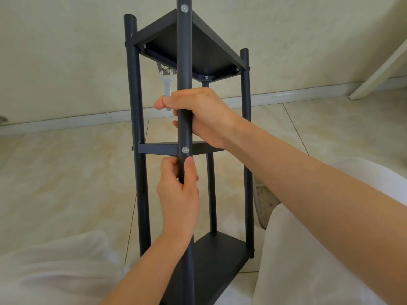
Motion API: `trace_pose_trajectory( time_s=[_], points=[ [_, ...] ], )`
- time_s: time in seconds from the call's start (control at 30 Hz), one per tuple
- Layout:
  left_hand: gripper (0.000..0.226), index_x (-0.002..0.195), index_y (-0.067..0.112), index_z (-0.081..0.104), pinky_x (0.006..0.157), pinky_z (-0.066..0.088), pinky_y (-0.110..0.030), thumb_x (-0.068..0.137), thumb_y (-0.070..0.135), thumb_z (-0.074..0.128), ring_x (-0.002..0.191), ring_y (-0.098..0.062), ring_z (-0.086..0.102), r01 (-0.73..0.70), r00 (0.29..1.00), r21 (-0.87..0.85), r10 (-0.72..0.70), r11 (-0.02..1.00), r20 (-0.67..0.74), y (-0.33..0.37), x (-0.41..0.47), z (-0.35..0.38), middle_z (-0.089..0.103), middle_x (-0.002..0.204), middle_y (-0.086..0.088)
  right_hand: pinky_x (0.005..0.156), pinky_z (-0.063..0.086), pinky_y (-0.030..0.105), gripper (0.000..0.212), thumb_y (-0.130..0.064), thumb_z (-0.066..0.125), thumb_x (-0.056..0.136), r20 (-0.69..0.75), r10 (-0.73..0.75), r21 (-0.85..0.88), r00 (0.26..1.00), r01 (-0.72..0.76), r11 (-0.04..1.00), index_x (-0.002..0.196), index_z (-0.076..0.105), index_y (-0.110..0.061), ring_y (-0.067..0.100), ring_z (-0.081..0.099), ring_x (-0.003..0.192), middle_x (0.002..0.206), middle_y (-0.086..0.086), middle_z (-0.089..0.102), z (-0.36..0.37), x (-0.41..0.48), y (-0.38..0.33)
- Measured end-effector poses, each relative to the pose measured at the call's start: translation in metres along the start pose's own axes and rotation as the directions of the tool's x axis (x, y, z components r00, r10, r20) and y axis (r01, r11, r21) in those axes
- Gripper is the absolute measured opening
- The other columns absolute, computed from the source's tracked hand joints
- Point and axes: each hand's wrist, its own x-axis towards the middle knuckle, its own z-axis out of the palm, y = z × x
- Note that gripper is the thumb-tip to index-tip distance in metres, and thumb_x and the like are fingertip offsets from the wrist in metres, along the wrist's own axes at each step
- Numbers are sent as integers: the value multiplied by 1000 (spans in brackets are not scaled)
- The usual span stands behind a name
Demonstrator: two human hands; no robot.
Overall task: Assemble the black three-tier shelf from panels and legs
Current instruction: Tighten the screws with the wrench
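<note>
In mid-frame the black three-tier shelf (198, 47) looked nearly built; left hand (178, 194) gripped its round front leg (184, 62), right hand (204, 113) pinched a flat silver wrench (167, 84), tightening probably remaining.

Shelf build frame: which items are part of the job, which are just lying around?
Part of the job: shelf; front leg, gripped by left hand; bolt; wrench, pinched by right hand.
Lying about: shoe; white plank by the wall.
</note>
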Motion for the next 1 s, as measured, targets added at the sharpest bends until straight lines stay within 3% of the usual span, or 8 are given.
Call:
trace_pose_trajectory(
  time_s=[0.2,0.37,0.5,0.67,0.9,1.0],
  points=[
    [11,100,26,59,52,44,-27,102,36,55,60,-19,56,-45,996,-34,42,998,-73,-5,9,-4,61,75,1,86,41,25,18,-14,59,96,54,-79,-25,995,81,996,87,74,-19,-7,57,78,79,-24,67,5,3,-4],
    [11,100,25,60,51,43,-29,102,36,55,59,-19,55,-67,994,-56,62,996,-86,-8,13,-5,61,75,0,89,42,28,19,-17,58,98,73,-113,-42,991,116,992,87,73,-20,12,47,91,87,-15,62,5,4,-7],
    [12,102,26,61,52,45,-29,101,37,56,62,-23,56,-68,995,-70,62,995,-83,-9,12,-4,61,77,-1,96,47,32,21,-18,57,99,79,-118,-77,990,124,989,86,73,-23,16,55,100,100,-9,65,3,3,-8],
    [19,101,18,63,49,45,-26,100,36,58,60,-26,56,-61,995,-85,54,995,-84,-8,19,-8,61,76,-4,102,51,43,20,-17,56,99,50,-122,-114,991,127,985,92,74,-19,31,58,116,119,17,64,-6,0,-5],
    [23,103,15,63,57,46,-36,100,37,57,65,-30,57,-93,993,-81,86,992,-78,-10,21,-5,61,79,-7,92,54,24,18,-15,58,99,73,-153,-120,986,161,980,96,75,-17,12,59,121,122,2,68,-19,-4,-4],
    [30,103,16,64,58,47,-36,97,44,56,67,-30,59,-105,992,-73,99,992,-81,-10,22,-3,62,80,-6,92,54,25,18,-15,58,98,64,-150,-124,987,157,980,97,75,-16,11,61,118,120,0,69,-24,-6,-3]
  ],
)
